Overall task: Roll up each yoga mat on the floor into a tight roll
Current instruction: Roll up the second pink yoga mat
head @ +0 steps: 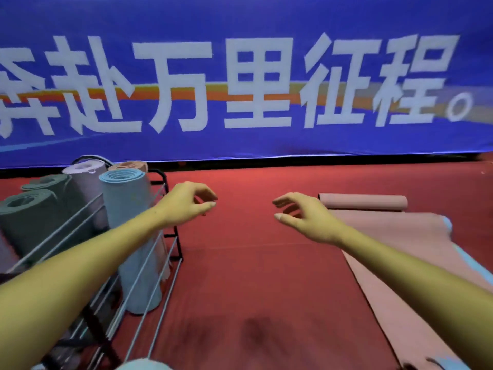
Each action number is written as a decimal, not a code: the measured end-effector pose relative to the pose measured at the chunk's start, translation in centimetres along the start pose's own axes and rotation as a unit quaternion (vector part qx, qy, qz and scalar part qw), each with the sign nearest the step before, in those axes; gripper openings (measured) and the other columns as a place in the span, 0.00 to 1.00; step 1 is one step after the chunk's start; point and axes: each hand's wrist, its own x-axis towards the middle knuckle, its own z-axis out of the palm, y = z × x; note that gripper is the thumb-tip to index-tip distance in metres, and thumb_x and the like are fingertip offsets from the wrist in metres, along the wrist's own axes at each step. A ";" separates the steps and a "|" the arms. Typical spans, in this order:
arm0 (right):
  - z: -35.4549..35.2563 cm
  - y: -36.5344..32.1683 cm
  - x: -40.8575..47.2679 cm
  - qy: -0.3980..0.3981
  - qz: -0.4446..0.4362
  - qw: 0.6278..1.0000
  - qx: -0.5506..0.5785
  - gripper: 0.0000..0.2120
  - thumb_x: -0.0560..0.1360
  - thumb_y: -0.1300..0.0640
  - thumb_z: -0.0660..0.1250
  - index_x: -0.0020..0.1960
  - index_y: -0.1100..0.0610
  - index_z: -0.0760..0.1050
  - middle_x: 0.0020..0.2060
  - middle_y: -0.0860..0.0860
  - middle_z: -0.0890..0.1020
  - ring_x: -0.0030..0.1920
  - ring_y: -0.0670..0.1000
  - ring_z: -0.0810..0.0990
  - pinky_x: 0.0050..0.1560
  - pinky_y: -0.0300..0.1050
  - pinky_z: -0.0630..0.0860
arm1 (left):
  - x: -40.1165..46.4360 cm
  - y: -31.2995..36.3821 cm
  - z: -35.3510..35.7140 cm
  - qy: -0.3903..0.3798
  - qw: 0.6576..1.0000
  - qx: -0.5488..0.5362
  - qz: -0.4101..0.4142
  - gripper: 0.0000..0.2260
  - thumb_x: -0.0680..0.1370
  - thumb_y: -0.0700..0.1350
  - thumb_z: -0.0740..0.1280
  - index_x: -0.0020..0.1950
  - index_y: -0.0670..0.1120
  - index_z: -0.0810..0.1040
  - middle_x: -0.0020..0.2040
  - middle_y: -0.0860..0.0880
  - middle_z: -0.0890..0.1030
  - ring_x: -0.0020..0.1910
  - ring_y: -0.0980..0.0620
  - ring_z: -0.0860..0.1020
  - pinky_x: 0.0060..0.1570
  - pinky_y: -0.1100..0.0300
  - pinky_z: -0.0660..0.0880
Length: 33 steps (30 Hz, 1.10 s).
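Mat (pixel 394 236), pink, is laid flat at right of frame, far end curled, awaiting rolling. Nothing is held: left hand (pixel 186 201) and right hand (pixel 306 220) are loosely spread mid-frame, likely for reaching.

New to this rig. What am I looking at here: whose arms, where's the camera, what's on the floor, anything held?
There is one picture, from a camera worn on a person's head, looking forward and down. The two bare arms are that person's own. The left hand and right hand hover over the red carpet floor with loosely curled fingers, holding nothing. On the right lies a partly rolled pink yoga mat, its far end curled up. On the left a wire rack holds rolled mats, including a light blue rolled mat. A blue banner with white characters hangs behind.
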 end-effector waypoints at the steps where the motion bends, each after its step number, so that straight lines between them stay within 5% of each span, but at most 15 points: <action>1: -1.5 1.8 -1.8 0.007 0.013 1.000 -0.006 0.17 0.79 0.49 0.73 0.66 0.52 0.79 0.58 0.45 0.83 0.54 0.42 0.83 0.56 0.37 0.78 | 0.7 2.4 2.0 -0.030 0.999 -0.011 0.023 0.04 0.79 0.45 0.74 0.53 0.51 0.85 0.44 0.57 0.87 0.39 0.57 0.86 0.39 0.61 0.79; 5: -6.8 11.0 -9.5 0.000 0.115 0.993 -0.020 0.16 0.80 0.49 0.72 0.65 0.51 0.79 0.56 0.43 0.83 0.52 0.39 0.82 0.54 0.35 0.77 | 3.9 11.3 11.6 -0.156 0.980 -0.003 0.124 0.05 0.80 0.48 0.73 0.55 0.51 0.86 0.44 0.59 0.86 0.41 0.61 0.84 0.44 0.65 0.79; 11: -8.2 25.5 -22.7 0.004 0.306 0.952 0.011 0.15 0.81 0.49 0.70 0.66 0.52 0.78 0.57 0.45 0.83 0.51 0.46 0.83 0.53 0.36 0.77 | 6.8 20.3 30.0 -0.299 0.938 -0.001 0.177 0.09 0.77 0.56 0.70 0.54 0.56 0.85 0.48 0.63 0.85 0.46 0.65 0.82 0.53 0.55 0.80; 16: -3.8 35.8 -31.0 -0.032 0.408 0.912 0.016 0.15 0.81 0.51 0.69 0.67 0.53 0.76 0.60 0.47 0.81 0.56 0.50 0.82 0.58 0.41 0.77 | 5.6 23.5 45.8 -0.363 0.920 -0.051 0.142 0.07 0.78 0.54 0.72 0.53 0.55 0.85 0.48 0.60 0.86 0.48 0.60 0.83 0.54 0.54 0.80; 20: 0.7 41.9 -35.1 -0.115 0.411 0.901 -0.081 0.21 0.81 0.58 0.65 0.73 0.53 0.72 0.70 0.50 0.75 0.72 0.53 0.71 0.71 0.42 0.65 | 3.1 23.8 56.4 -0.401 0.909 -0.101 0.049 0.11 0.75 0.59 0.72 0.51 0.55 0.84 0.46 0.62 0.84 0.47 0.59 0.82 0.54 0.53 0.80; 23: 2.7 46.1 -36.8 -0.151 0.412 0.883 -0.163 0.21 0.83 0.49 0.57 0.75 0.47 0.68 0.75 0.46 0.70 0.77 0.54 0.63 0.74 0.56 0.61 | 0.5 24.2 64.2 -0.416 0.901 -0.122 -0.006 0.21 0.72 0.62 0.75 0.60 0.52 0.83 0.55 0.57 0.85 0.54 0.56 0.81 0.59 0.54 0.78; 25: 3.4 48.0 -37.6 -0.195 0.413 0.864 -0.211 0.31 0.81 0.35 0.43 0.79 0.44 0.63 0.78 0.42 0.65 0.80 0.53 0.58 0.74 0.68 0.55 | -1.5 25.3 68.1 -0.414 0.899 -0.138 -0.033 0.39 0.66 0.70 0.75 0.71 0.52 0.76 0.67 0.53 0.79 0.64 0.52 0.78 0.65 0.54 0.74; 28: 3.8 50.5 -39.0 -0.185 0.360 0.867 -0.292 0.41 0.76 0.26 0.34 0.78 0.43 0.65 0.73 0.43 0.74 0.71 0.55 0.70 0.70 0.73 0.57 | -3.6 27.0 73.3 -0.388 0.907 -0.151 -0.062 0.64 0.49 0.83 0.69 0.81 0.57 0.61 0.78 0.56 0.67 0.76 0.52 0.67 0.74 0.53 0.66; 30: 3.8 51.4 -39.9 -0.160 0.334 0.867 -0.334 0.35 0.78 0.28 0.43 0.74 0.44 0.72 0.63 0.47 0.81 0.60 0.58 0.75 0.66 0.70 0.64 | -4.3 27.6 75.9 -0.374 0.918 -0.125 -0.049 0.59 0.52 0.80 0.72 0.80 0.59 0.62 0.76 0.55 0.70 0.75 0.50 0.69 0.72 0.52 0.68; 33: 3.7 51.3 -41.4 -0.138 0.340 0.855 -0.366 0.28 0.79 0.34 0.51 0.69 0.44 0.78 0.55 0.49 0.82 0.52 0.60 0.75 0.64 0.68 0.68 | -4.4 27.6 77.5 -0.348 0.932 -0.101 -0.012 0.38 0.64 0.71 0.75 0.70 0.58 0.72 0.64 0.53 0.81 0.63 0.46 0.79 0.55 0.52 0.76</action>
